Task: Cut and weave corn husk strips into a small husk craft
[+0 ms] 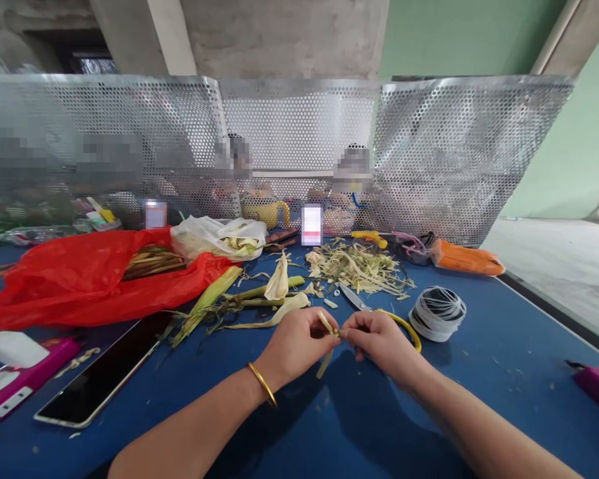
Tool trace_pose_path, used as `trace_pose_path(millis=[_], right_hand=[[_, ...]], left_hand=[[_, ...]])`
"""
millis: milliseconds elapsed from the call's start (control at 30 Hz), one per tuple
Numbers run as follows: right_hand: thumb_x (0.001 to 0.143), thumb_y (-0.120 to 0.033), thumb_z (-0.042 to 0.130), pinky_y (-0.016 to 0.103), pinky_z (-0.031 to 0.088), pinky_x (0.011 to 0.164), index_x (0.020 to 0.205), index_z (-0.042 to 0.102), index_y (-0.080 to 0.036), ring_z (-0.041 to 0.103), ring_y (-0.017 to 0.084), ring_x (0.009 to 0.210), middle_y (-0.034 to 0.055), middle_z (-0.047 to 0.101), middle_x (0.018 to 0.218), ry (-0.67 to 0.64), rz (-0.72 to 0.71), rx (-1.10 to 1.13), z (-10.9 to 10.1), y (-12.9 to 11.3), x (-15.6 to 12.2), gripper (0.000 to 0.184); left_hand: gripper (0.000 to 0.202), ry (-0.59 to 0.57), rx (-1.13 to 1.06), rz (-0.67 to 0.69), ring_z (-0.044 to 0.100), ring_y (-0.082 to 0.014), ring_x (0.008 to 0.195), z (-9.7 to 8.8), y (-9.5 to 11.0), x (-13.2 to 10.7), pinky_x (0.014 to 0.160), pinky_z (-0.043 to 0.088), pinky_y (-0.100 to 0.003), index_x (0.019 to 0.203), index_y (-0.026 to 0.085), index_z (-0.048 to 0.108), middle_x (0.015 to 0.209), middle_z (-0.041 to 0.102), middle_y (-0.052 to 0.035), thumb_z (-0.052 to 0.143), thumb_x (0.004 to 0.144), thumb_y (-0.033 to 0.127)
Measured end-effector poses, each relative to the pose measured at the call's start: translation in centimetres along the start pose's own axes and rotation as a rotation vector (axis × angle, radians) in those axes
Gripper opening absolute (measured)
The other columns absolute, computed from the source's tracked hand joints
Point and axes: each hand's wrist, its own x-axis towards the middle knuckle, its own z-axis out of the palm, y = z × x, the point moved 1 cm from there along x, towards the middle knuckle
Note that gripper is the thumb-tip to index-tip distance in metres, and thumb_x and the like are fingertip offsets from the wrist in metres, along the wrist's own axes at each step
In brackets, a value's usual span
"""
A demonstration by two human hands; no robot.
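Observation:
My left hand (299, 339) pinches a narrow strip of pale corn husk (324, 366), one end of which sticks up past the thumb. The fingertips of my right hand (379, 339) are pressed together on the same strip, close against the left fingertips. The small piece between them is partly hidden by fingers. Just beyond the right hand lie scissors (353, 297), blades pointing away, with a yellow handle. A ball of white string (436, 314) sits to the right. Past the left hand are loose dry husks (277, 316) and a green husk (209, 299).
A heap of shredded husk (364, 266) lies ahead. A red plastic bag (80, 273), a white bag (214, 233) and a phone (104, 372) are on the left. An orange packet (469, 258) lies far right. A perforated metal screen (299, 120) bounds the blue table; people sit behind it.

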Motion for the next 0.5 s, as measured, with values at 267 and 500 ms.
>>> trace_pose_path(millis=[267, 500], right_hand=[[0.071, -0.034, 0.065, 0.019, 0.035, 0.039, 0.062, 0.053, -0.018, 0.047, 0.008, 0.037, -0.0072, 0.05, 0.046, 0.009, 0.036, 0.115, 0.3, 0.4, 0.4, 0.022], [0.091, -0.02, 0.046, 0.027, 0.047, 0.065, 0.113, 0.06, -0.022, 0.062, 0.016, 0.072, 0.0054, 0.067, 0.088, 0.078, -0.65, -0.583, -0.9, -0.9, -0.6, 0.026]], left_hand=[[0.01, -0.029, 0.057, -0.022, 0.058, -0.0148, 0.061, -0.2, -0.3, -0.2, 0.059, 0.041, -0.024, 0.073, 0.018, 0.069, 0.066, 0.066, -0.0021, 0.063, 0.072, 0.026], [0.01, -0.111, -0.487, -0.28, 0.052, -0.01, 0.055, -0.4, -0.4, 0.2, 0.058, 0.04, -0.022, 0.064, 0.013, 0.066, 0.06, 0.063, -0.0019, 0.07, 0.064, 0.023]])
